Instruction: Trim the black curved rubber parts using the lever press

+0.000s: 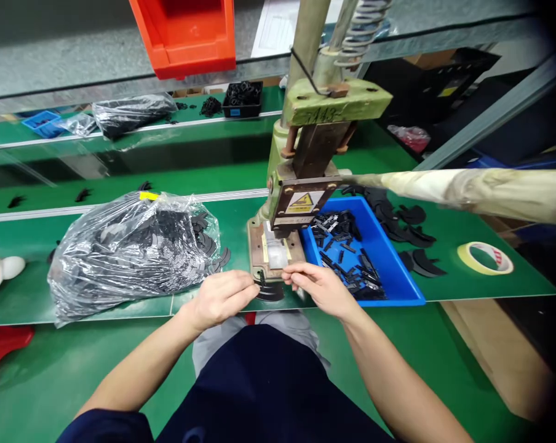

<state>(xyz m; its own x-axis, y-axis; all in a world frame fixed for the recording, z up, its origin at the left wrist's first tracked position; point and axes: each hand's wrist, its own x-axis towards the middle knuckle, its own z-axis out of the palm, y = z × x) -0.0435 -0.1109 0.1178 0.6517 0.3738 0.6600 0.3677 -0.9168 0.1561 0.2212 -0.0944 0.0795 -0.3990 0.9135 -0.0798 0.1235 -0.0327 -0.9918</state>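
My left hand is closed in a pinch at the front of a hand press. A small black plastic part stands up at its fingertips. Just beside those fingers, dark curved pieces lie at the bench edge, partly covered by the hand. My right hand is also closed, thumb against fingers, near the front right corner of the press base; whatever it pinches is too small to make out. Between the hands and the press ram sits a light metal fixture block.
Right of the press, a blue tray holds small black parts. A clear bag of curved black pieces lies left. The press lever reaches out to the right, above a tape roll. An orange bin sits on the shelf overhead.
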